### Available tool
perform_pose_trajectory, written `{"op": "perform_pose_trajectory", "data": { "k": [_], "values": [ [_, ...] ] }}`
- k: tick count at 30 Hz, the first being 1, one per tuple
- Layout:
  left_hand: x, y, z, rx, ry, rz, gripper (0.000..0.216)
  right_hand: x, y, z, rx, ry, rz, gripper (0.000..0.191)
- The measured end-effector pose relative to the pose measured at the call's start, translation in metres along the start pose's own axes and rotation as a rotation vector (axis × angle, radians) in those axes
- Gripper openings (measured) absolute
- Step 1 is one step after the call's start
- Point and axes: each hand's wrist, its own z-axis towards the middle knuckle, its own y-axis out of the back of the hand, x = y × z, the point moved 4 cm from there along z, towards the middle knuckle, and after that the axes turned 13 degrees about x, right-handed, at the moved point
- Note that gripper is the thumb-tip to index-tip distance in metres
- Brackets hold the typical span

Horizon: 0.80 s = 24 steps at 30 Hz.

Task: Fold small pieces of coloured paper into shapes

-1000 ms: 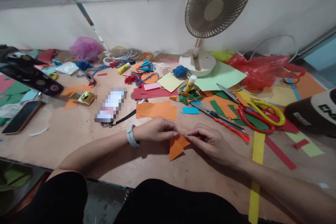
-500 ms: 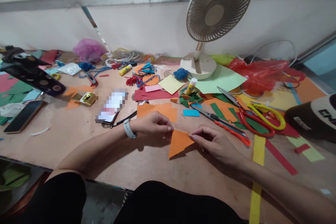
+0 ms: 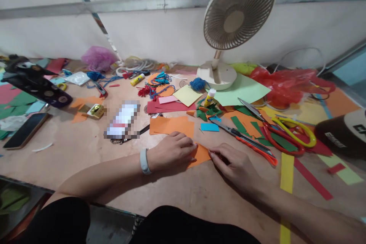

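Observation:
A folded piece of orange paper (image 3: 202,154) lies low over the table in front of me, between my two hands. My left hand (image 3: 174,151) is palm down with its fingers bent together over the paper's left side; the thumb is hidden beneath. At the right corner, the thumb and forefinger of my right hand (image 3: 230,162) pinch the paper. Just beyond my left hand are more orange sheets (image 3: 168,125), flat on the table. A box cutter (image 3: 241,136) with an orange-handled tool (image 3: 264,153) beside it lies past my right hand.
Red-handled scissors (image 3: 267,129) and yellow-handled scissors (image 3: 303,133) lie at right, near a dark cup (image 3: 340,133). A glue stick (image 3: 210,97) stands before the fan (image 3: 220,74). Phones (image 3: 27,129), a black bottle (image 3: 37,80) and coloured scraps are at left. A yellow strip (image 3: 286,175) runs under my right forearm.
My left hand has gone from pinching the orange paper's upper left corner to lying over its left side, covering more of it. The paper sits flatter; my right hand still pinches its right corner.

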Motion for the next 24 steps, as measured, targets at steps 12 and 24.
{"op": "perform_pose_trajectory", "data": {
  "k": [12,24],
  "values": [
    [-0.0023,-0.0033,-0.0008,0.035,-0.02,0.092,0.03,0.0025,-0.0037,-0.0061,0.007,0.147,-0.267,0.016],
    [-0.004,-0.0002,-0.0011,0.059,-0.018,0.122,0.032,0.0083,-0.0025,-0.0094,-0.02,0.23,-0.352,0.015]
  ]
}}
